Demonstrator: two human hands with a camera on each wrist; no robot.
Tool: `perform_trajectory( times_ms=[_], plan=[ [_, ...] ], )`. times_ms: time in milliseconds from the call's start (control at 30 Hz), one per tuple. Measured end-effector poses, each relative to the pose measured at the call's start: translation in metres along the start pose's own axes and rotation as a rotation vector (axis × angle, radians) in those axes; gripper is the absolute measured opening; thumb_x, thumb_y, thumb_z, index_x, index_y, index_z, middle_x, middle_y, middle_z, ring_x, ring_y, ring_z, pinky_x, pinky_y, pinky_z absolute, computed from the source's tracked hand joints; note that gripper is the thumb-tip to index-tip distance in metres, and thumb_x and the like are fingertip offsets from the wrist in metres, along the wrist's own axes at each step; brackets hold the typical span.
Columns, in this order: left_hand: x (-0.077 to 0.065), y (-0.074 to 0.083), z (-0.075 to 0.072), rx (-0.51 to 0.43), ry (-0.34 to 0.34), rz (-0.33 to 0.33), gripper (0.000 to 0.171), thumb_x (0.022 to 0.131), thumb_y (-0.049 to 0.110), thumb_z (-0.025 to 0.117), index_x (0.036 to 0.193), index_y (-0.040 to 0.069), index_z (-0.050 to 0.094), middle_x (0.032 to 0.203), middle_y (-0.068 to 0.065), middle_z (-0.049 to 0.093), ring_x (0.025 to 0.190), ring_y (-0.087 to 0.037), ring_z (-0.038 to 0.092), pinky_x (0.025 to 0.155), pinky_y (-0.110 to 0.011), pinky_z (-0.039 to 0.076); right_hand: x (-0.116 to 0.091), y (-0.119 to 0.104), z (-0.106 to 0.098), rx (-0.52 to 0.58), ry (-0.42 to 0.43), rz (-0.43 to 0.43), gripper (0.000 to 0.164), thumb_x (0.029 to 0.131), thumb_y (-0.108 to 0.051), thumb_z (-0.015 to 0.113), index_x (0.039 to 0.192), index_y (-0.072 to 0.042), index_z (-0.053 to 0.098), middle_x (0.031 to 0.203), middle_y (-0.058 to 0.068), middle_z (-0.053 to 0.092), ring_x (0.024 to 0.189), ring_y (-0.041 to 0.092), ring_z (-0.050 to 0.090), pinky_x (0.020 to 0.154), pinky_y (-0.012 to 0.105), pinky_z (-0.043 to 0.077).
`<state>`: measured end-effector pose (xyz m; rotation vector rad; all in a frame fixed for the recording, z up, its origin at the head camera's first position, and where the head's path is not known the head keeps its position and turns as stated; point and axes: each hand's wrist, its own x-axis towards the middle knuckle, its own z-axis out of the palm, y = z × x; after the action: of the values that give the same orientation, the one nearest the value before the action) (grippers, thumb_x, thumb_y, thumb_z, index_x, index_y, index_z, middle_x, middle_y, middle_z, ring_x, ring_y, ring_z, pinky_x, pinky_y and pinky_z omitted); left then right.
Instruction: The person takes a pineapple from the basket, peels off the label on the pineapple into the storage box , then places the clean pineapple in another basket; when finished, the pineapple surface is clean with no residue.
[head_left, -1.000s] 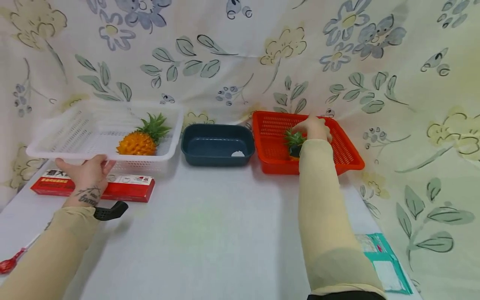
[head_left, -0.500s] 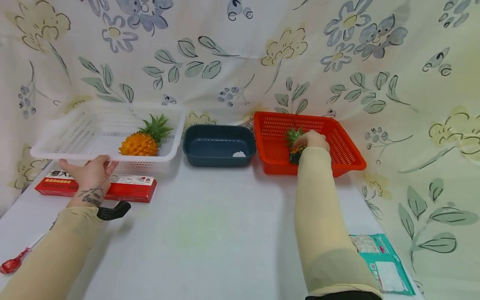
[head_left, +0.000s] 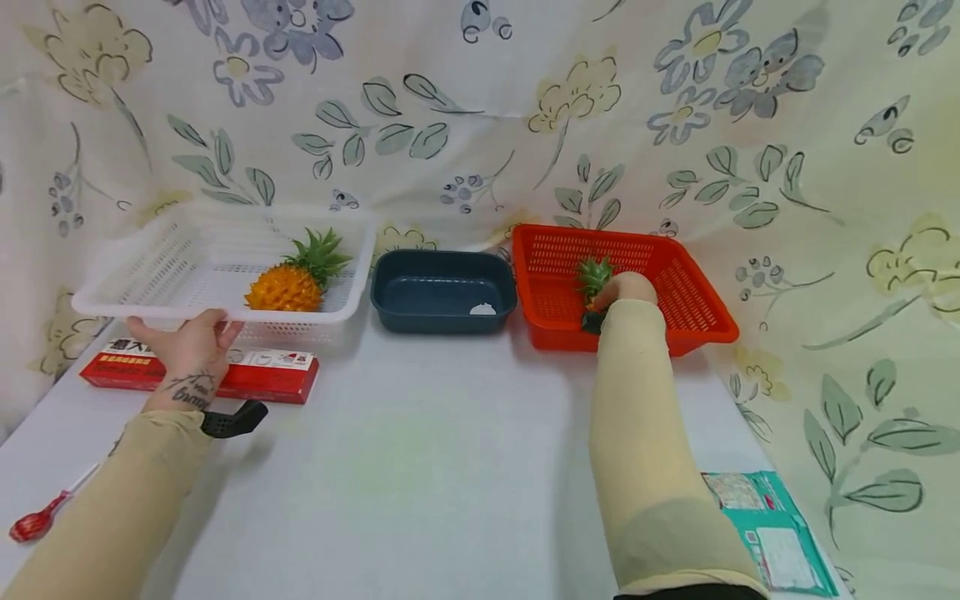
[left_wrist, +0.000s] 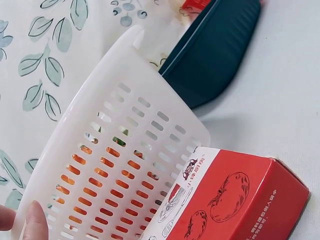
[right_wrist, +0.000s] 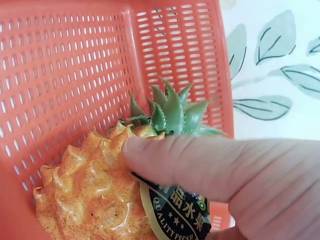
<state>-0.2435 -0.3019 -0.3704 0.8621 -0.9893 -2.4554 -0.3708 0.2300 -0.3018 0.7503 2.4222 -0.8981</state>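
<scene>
At the left, my left hand (head_left: pixel 191 350) grips the front rim of a white plastic basket (head_left: pixel 345 312). In the left wrist view, the thumb (left_wrist: pixel 36 222) lies against the basket's slotted outer wall. An orange pineapple (head_left: pixel 285 287) with a green crown lies inside that basket. On the right, my right hand (head_left: pixel 630 289) reaches into a red plastic basket (head_left: pixel 697 292) and holds a second pineapple (right_wrist: pixel 100 185). Its thumb (right_wrist: pixel 175 155) lies across the orange spiky skin, beside a black and gold label (right_wrist: pixel 175 210). The other fingers are mostly hidden.
Between the baskets stands a dark blue tub (head_left: pixel 442 321) with a small white piece (head_left: pixel 482 309) inside. A red box (head_left: pixel 262 379) lies before the white basket. A red-wrapped lollipop (head_left: pixel 37 523) is at the left, a teal packet (head_left: pixel 780 533) at the right edge.
My right hand has lowered in the red basket onto the pineapple, and more of its crown shows. My left hand stays at the white basket's rim. The view has shifted slightly.
</scene>
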Motion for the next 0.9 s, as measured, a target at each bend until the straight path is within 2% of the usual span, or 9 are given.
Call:
perform_trajectory(
  times_ms=[100,133,200,300,333,533,633,733,900],
  plan=[
    [-0.001,-0.001,-0.001,-0.006,-0.013,0.015,0.115,0.074,0.005,0.074,0.129,0.062,-0.01,0.138,0.016,0.027,0.121,-0.009,0.041,0.08,-0.032,0.053,0.005,0.001,-0.001,-0.071,-0.006,-0.031,0.049,0.086,-0.022,0.062,0.127,0.001,0.049,0.123,0.016,0.044,0.099,0.027,0.047,0.082,0.036,0.051],
    [-0.001,-0.001,-0.001,-0.005,-0.017,0.021,0.115,0.074,0.005,0.074,0.129,0.062,-0.009,0.139,0.015,0.028,0.122,-0.009,0.042,0.08,-0.032,0.053,0.005,0.002,-0.002,-0.063,0.004,-0.038,0.047,0.085,-0.022,0.063,0.125,0.0,0.051,0.121,0.016,0.045,0.097,0.027,0.047,0.08,0.035,0.052],
    [-0.001,-0.002,-0.002,0.012,-0.01,0.025,0.115,0.074,0.005,0.074,0.13,0.062,-0.009,0.139,0.015,0.026,0.121,-0.009,0.042,0.08,-0.032,0.054,-0.003,0.003,0.0,-0.09,0.039,-0.067,0.045,0.086,-0.022,0.062,0.123,0.001,0.052,0.121,0.017,0.045,0.097,0.028,0.046,0.081,0.036,0.051],
    [0.0,-0.002,-0.001,0.044,0.011,0.016,0.116,0.074,0.006,0.075,0.13,0.062,-0.011,0.14,0.016,0.023,0.121,-0.009,0.041,0.078,-0.03,0.054,-0.014,0.004,0.002,-0.074,0.081,-0.087,0.047,0.087,-0.023,0.062,0.124,0.002,0.051,0.121,0.017,0.045,0.098,0.028,0.045,0.084,0.036,0.05],
    [0.0,-0.002,-0.001,0.054,0.015,0.016,0.117,0.074,0.007,0.075,0.13,0.062,-0.011,0.14,0.016,0.022,0.12,-0.009,0.041,0.078,-0.029,0.054,-0.014,0.005,0.002,-0.047,0.087,-0.085,0.048,0.086,-0.023,0.063,0.125,0.003,0.049,0.122,0.017,0.045,0.099,0.029,0.044,0.086,0.037,0.049],
    [0.001,-0.002,0.001,0.082,0.02,0.021,0.118,0.072,0.009,0.077,0.131,0.06,-0.012,0.139,0.016,0.024,0.12,-0.01,0.04,0.079,-0.028,0.054,0.001,0.004,-0.006,-0.084,0.087,-0.101,0.062,0.084,-0.03,0.066,0.13,0.004,0.042,0.123,0.018,0.043,0.102,0.03,0.044,0.088,0.039,0.049],
    [0.001,-0.001,0.001,0.081,0.016,0.026,0.118,0.072,0.009,0.077,0.132,0.059,-0.011,0.138,0.017,0.025,0.121,-0.01,0.04,0.08,-0.029,0.053,0.005,0.0,-0.012,-0.07,0.097,-0.078,0.071,0.079,-0.035,0.07,0.132,0.002,0.04,0.124,0.017,0.043,0.101,0.03,0.044,0.084,0.04,0.051],
    [0.001,-0.001,0.001,0.069,0.007,0.031,0.117,0.073,0.007,0.076,0.132,0.059,-0.01,0.138,0.017,0.025,0.121,-0.011,0.041,0.083,-0.03,0.052,0.001,-0.005,-0.017,-0.026,0.08,-0.042,0.075,0.08,-0.039,0.068,0.135,0.001,0.034,0.129,0.016,0.04,0.105,0.03,0.042,0.087,0.04,0.05],
    [0.001,-0.001,0.0,0.073,0.007,0.031,0.116,0.073,0.009,0.076,0.131,0.059,-0.01,0.138,0.016,0.027,0.12,-0.01,0.042,0.083,-0.03,0.052,-0.015,-0.014,-0.027,-0.166,0.052,-0.135,0.069,0.086,-0.04,0.059,0.133,0.002,0.033,0.128,0.018,0.038,0.107,0.03,0.04,0.093,0.04,0.046]
  ],
)
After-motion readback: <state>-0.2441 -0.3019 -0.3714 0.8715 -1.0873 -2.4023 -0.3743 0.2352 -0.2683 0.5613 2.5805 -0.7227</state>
